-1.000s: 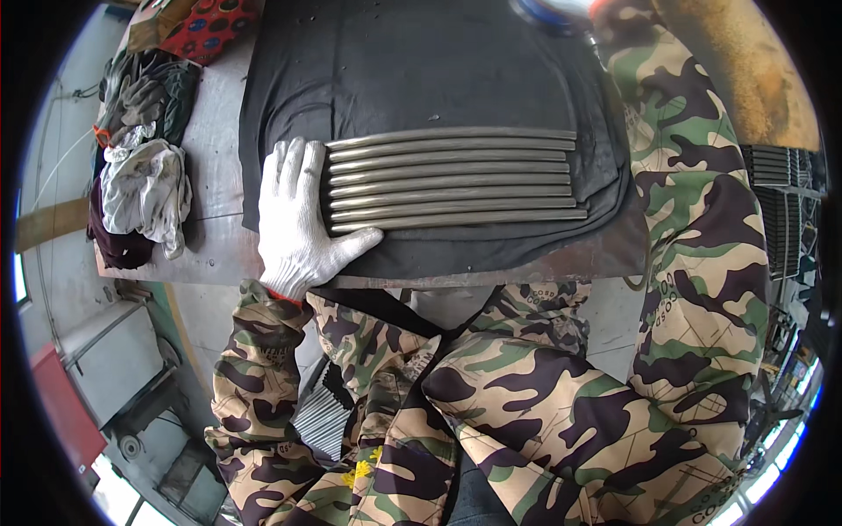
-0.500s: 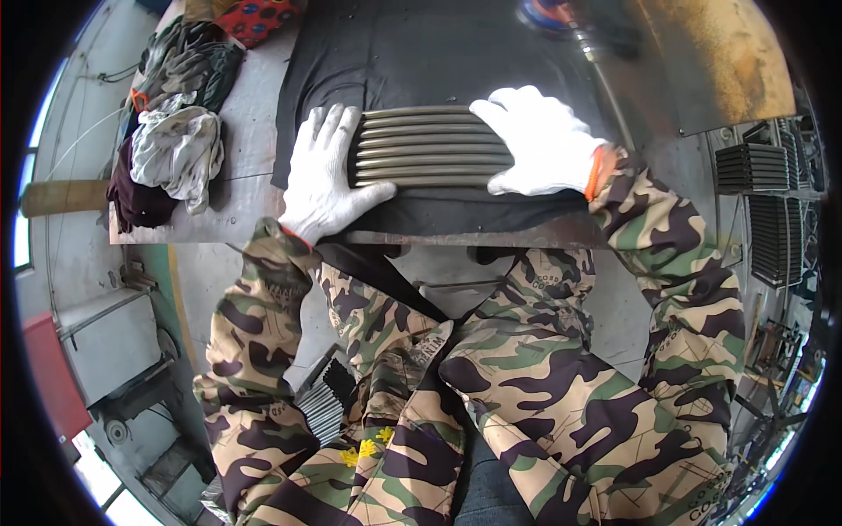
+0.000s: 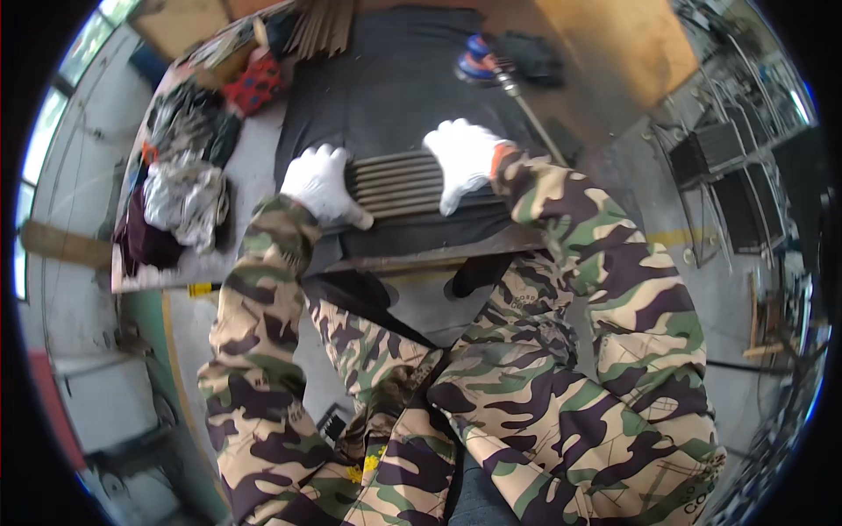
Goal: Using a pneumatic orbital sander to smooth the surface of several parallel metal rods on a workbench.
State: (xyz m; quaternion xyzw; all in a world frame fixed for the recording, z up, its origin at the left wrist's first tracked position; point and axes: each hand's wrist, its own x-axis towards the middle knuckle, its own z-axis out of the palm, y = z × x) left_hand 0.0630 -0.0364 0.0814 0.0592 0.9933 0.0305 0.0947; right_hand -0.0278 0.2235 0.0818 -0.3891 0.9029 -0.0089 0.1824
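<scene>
A row of several parallel dark-grey metal rods (image 3: 396, 186) lies side by side on a black cloth (image 3: 386, 88) near the table's front edge. My left hand (image 3: 320, 186), in a white knit glove, spans the left end of the row, its thumb at the near side and its bent fingers toward the far side. At the right end, my right hand (image 3: 462, 162), gloved alike with an orange cuff, spans the row between thumb and fingers. Both hands touch the rods and hide their ends.
A blue-and-red power sander (image 3: 478, 60) with a hose lies beyond my right hand. Crumpled rags (image 3: 184, 197) and a red patterned cloth (image 3: 254, 83) are piled on the left. More metal strips (image 3: 323, 28) lie at the far edge. Racks of dark parts (image 3: 745, 206) stand right.
My view has shifted, showing more of the table's far side and the whole sander. Both hands stay at the row's ends, with their fingers more bent and less rod length showing between them.
</scene>
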